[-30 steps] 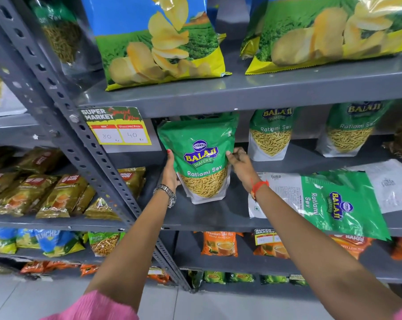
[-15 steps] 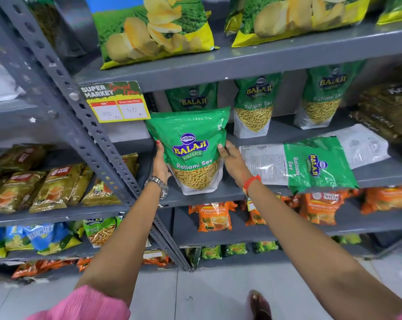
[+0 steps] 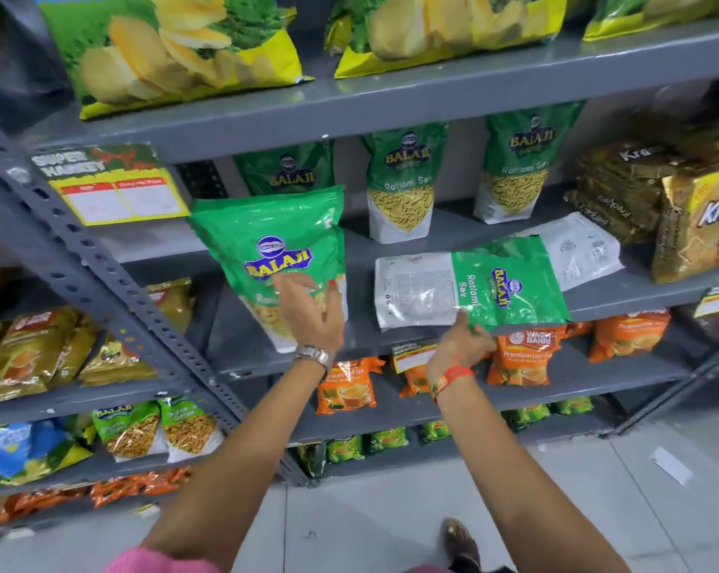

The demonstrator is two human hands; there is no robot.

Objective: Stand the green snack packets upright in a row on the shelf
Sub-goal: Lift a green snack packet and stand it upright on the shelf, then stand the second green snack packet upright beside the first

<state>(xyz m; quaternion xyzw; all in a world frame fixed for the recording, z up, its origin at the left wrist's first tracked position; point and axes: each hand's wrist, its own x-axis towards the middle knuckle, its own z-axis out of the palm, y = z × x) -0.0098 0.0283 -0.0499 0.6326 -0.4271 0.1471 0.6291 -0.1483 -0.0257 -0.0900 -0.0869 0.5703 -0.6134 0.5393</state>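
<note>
A green Balaji snack packet (image 3: 275, 241) stands near the shelf's (image 3: 597, 293) front left, leaning slightly. My left hand (image 3: 308, 314) hovers in front of its lower half, fingers apart and motion-blurred, holding nothing. Three more green packets (image 3: 405, 179) stand upright along the back of the shelf. Another green packet (image 3: 510, 283) lies flat at the shelf's front, overhanging the edge. My right hand (image 3: 459, 349) pinches its near edge from below. Behind it lies one more packet (image 3: 576, 250), white back up.
Gold-brown biscuit packs (image 3: 688, 225) crowd the shelf's right end. A slanted perforated grey upright (image 3: 101, 279) with a yellow price tag (image 3: 113, 192) borders the left. Large chip bags (image 3: 175, 47) sit on the shelf above, orange tea packets (image 3: 523, 353) below.
Both hands have let go of the standing front packet. My left hand has come off its side. My right hand has moved right and taken the edge of the flat packet.
</note>
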